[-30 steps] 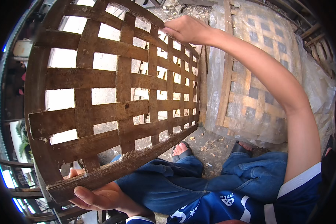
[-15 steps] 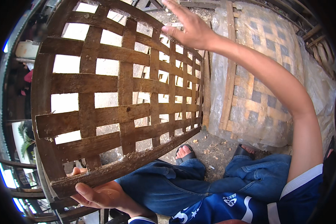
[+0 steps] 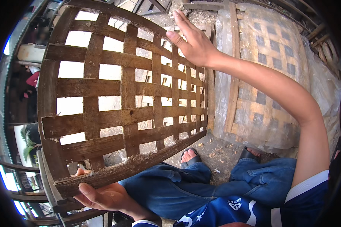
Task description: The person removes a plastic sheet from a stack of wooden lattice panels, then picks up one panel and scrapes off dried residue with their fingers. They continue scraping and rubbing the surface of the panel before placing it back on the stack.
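Observation:
A large woven lattice panel of brown bamboo or wood slats (image 3: pixel 89 87) stands tilted in front of me, its surface dusted with dirt and debris. My left hand (image 3: pixel 104 197) is wrapped round its near lower corner, thumb on the front of the frame strip and fingertips showing through a gap behind. My right hand (image 3: pixel 195 46) is held over the panel's far right edge, fingers stretched out and thumb apart, with nothing in it. Whether its palm touches the frame I cannot tell.
A similar lattice (image 3: pixel 265 75), wrapped in clear plastic, lies on the right with a wooden strip (image 3: pixel 233 72) along its side. Below is a gritty floor (image 3: pixel 212 159) with my sandalled feet. A green plant (image 3: pixel 27 140) and wooden rails (image 3: pixel 26 196) are at the left.
My right hand has come a little nearer along the panel's far edge. The panel's left side has shifted slightly right, with my left hand still gripping its corner.

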The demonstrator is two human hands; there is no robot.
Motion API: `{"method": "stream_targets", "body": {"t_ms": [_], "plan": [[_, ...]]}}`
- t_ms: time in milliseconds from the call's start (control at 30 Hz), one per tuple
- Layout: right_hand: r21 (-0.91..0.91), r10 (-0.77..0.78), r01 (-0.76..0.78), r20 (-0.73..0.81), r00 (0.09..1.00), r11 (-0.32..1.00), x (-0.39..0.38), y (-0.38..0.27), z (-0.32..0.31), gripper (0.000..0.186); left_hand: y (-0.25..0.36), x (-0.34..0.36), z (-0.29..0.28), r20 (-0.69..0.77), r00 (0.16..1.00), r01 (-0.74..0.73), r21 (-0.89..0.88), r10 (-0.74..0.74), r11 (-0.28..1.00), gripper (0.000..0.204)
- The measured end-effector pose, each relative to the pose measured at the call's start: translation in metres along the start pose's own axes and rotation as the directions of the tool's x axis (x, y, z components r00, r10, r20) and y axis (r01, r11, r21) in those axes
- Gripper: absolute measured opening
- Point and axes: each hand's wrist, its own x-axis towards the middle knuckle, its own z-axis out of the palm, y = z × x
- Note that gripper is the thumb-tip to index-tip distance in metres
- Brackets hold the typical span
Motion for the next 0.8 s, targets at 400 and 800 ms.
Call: {"method": "stream_targets", "body": {"t_ms": [400, 800], "plan": [[-0.146, 0.602, -0.586, 0.263, 0.754, 0.797, 0.001, 0.044, 0.006, 0.089, 0.006, 0.000, -0.006, 0.027, 1.000, -0.011, 0.053, 0.010, 0.999, 0.043], [-0.583, 0.027, 0.106, 0.214, 0.977, 0.806, 0.078, -0.053, -0.025, 0.054, 0.013, -0.010, 0.001, 0.055, 0.998, -0.015, 0.061, 0.012, 0.998, 0.051]]}}
